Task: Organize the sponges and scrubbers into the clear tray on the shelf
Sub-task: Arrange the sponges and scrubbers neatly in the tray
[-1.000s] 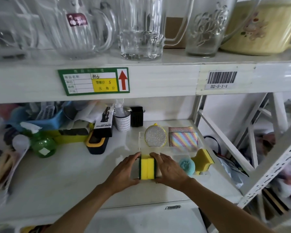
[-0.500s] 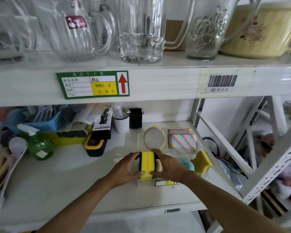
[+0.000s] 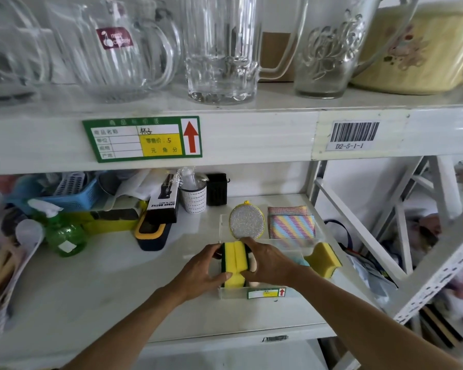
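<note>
A pair of yellow sponges with green scrub backing (image 3: 235, 264) stands on edge in the front left corner of the clear tray (image 3: 265, 294) on the lower shelf. My left hand (image 3: 202, 273) presses them from the left and my right hand (image 3: 265, 263) from the right. Farther back in the tray lean a round silver scrubber with a yellow rim (image 3: 245, 222) and a striped rainbow cloth pad (image 3: 292, 225). A shaped yellow sponge (image 3: 325, 259) sits at the tray's right edge. Beside my right wrist peeks a blue scrubber (image 3: 302, 261), mostly hidden.
Left of the tray lie a dark soap holder with yellow trim (image 3: 151, 233), a boxed spray bottle (image 3: 163, 202), a green spray bottle (image 3: 63, 236) and a blue basket (image 3: 72, 193). Glass jugs (image 3: 222, 49) stand on the upper shelf. A white diagonal brace (image 3: 358, 233) runs at the right.
Both hands have shifted the sponge pair slightly deeper into the tray's front left corner. The camera has tilted so the tray's front label now shows.
</note>
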